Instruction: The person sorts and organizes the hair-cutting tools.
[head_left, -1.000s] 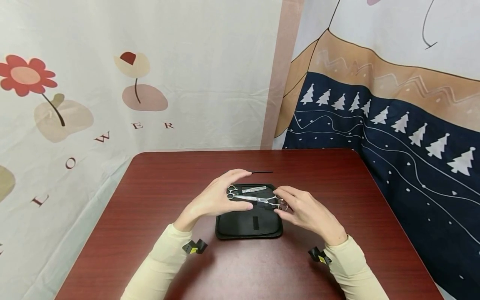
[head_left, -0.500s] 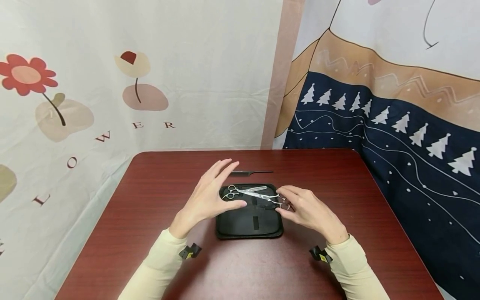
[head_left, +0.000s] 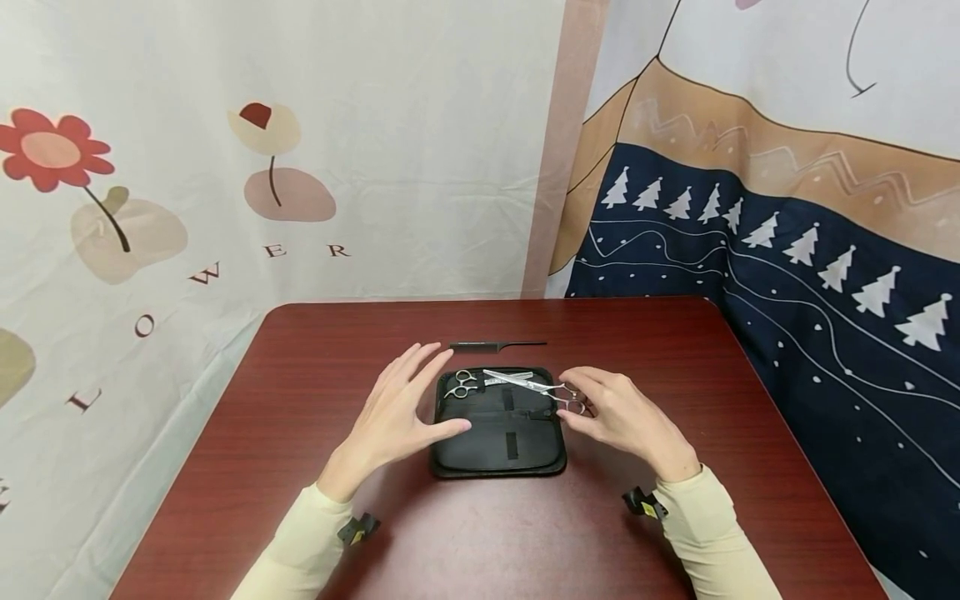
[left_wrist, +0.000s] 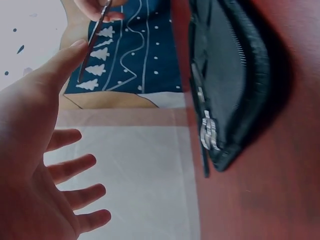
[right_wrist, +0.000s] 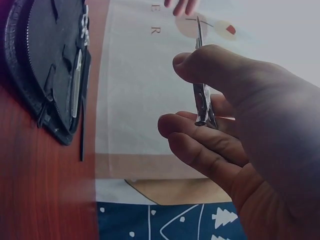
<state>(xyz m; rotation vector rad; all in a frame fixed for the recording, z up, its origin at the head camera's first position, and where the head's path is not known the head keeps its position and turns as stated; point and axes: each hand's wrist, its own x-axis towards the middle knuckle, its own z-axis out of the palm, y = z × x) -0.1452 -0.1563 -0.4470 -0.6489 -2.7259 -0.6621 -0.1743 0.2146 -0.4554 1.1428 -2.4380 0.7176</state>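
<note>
My right hand (head_left: 626, 421) pinches the handle loops of a pair of silver scissors (head_left: 528, 382), held above the right part of a black case (head_left: 480, 450), blades pointing left. In the right wrist view the thumb and fingers of the right hand (right_wrist: 250, 120) are round the scissors' handles (right_wrist: 201, 102). A second silver pair (head_left: 461, 384) lies on the case at its upper left. My left hand (head_left: 386, 417) is spread at the case's left side, holding nothing; the left wrist view shows its fingers (left_wrist: 75, 170) apart.
Behind the case a black comb (head_left: 480, 346) with a thin tail lies on the reddish-brown table (head_left: 337, 333). Printed cloths hang beyond the table's far edge, one pale (head_left: 420, 167) and one dark blue with white trees (head_left: 675, 250).
My left hand has let go of the scissors' blade end and drawn back to the left. The scissors have shifted right with my right hand, their blade tips now raised. The comb is uncovered.
</note>
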